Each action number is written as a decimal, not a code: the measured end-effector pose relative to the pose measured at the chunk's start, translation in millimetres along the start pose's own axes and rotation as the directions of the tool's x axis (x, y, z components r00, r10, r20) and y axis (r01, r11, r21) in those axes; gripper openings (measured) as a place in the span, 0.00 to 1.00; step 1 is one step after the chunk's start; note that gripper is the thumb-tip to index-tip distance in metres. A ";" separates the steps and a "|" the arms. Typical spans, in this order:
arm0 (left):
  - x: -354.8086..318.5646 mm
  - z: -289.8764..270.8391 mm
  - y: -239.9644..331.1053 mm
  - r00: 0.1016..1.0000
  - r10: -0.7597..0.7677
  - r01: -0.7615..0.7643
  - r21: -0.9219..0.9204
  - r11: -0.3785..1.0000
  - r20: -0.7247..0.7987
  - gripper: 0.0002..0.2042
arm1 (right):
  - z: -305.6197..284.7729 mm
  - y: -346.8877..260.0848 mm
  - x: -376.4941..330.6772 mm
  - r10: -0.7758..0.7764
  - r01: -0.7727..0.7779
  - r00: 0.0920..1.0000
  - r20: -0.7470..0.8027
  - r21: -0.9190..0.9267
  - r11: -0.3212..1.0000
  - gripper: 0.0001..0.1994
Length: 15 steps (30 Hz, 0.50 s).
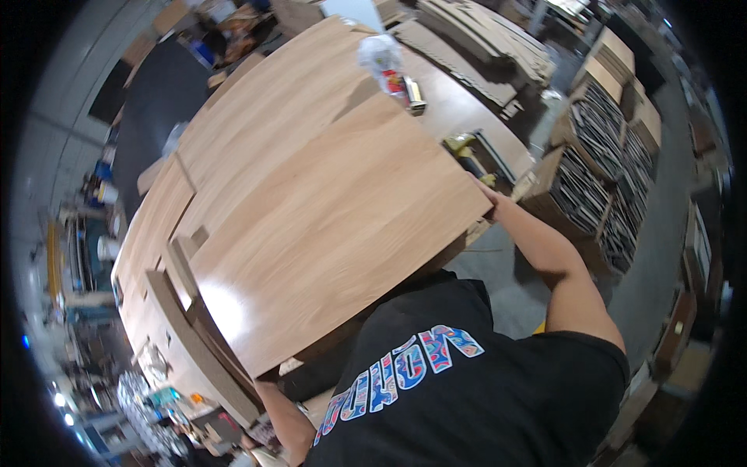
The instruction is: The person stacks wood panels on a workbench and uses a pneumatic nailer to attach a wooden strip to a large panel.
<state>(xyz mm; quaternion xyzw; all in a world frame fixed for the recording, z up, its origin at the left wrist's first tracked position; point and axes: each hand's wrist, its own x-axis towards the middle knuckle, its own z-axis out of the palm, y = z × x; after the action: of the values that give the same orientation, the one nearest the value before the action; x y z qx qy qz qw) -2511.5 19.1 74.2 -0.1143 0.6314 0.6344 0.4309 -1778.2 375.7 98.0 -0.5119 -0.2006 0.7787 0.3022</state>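
A large light wood-grain panel [342,226] lies tilted across the middle of the view, in front of my body. My right hand [492,199] grips its right near corner, and the fingers are partly hidden by the edge. At the lower left corner, my left hand [268,383] holds the same panel, with most of the fingers out of sight beneath it. Beyond my right hand rests a yellow-green and black nail gun [469,159]. Below the panel is a broad wood-grain work surface [264,93].
Narrow wooden boards [183,327] stand on edge left of the panel. A clear plastic bag [380,56] sits near the panel's far edge. Cardboard boxes [545,175] packed with dark strips stand on the floor at right. Stacked cut boards [490,35] lie at the back.
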 end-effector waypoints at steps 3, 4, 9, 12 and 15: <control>-1.0 -28.6 6.3 0.999 0.019 -0.019 -0.022 1.000 0.036 0.27 | -1.4 -18.4 -5.6 0.086 -0.093 0.995 -0.041 -0.186 0.978 0.31; -1.1 -47.1 12.1 0.998 0.040 -0.039 -0.025 0.999 0.054 0.27 | -7.6 -22.8 -5.5 0.047 -0.040 0.998 0.029 -0.193 0.980 0.30; -60.8 14.2 63.3 0.935 0.273 -0.289 0.038 0.957 0.226 0.30 | 40.0 -80.9 -29.7 -0.292 0.254 0.956 -0.043 -0.385 0.888 0.29; -112.3 59.0 76.0 0.910 0.368 -0.415 0.368 0.832 0.192 0.25 | 61.7 -99.6 -33.6 -0.377 0.319 0.926 -0.002 -0.531 0.785 0.32; -108.1 49.8 51.3 0.798 0.509 -0.600 0.505 0.621 0.323 0.22 | 70.4 -92.5 -3.9 -0.459 0.276 0.889 -0.003 -0.796 0.539 0.32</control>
<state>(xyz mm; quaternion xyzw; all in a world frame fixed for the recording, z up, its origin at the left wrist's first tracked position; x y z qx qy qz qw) -2461.9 29.1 193.5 0.2718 0.7645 0.5171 0.2724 -1817.2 441.0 186.0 -0.6164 -0.5865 0.4735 0.2279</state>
